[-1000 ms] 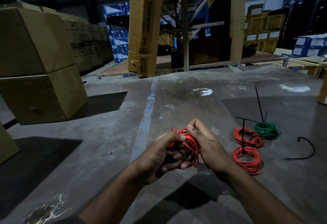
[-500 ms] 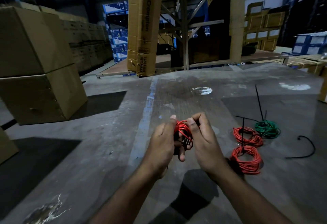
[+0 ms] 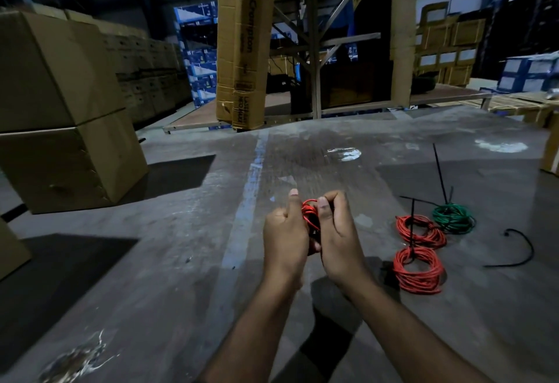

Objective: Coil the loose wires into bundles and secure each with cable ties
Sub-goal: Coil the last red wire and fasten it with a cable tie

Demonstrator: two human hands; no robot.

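A small coil of red wire [image 3: 309, 214] is squeezed between my two hands above the floor. My left hand [image 3: 286, 231] grips its left side, thumb up. My right hand [image 3: 338, 231] curls round its right side and hides most of it. Something dark shows between my palms, too hidden to name. On the floor to the right lie two tied red bundles [image 3: 419, 269] [image 3: 420, 231] and a green bundle [image 3: 452, 217], each with a black cable tie tail sticking out. A loose black cable tie [image 3: 520, 249] lies curved further right.
Stacked cardboard boxes [image 3: 60, 110] stand at the left. A tall carton [image 3: 242, 49] leans at a metal rack [image 3: 314, 49] behind. More boxes line the back right. Bare concrete floor [image 3: 181, 231] with a pale painted line spreads around my hands.
My hands have closed in tighter around the red coil and lifted slightly away from me. Less of the coil shows now than a second ago.
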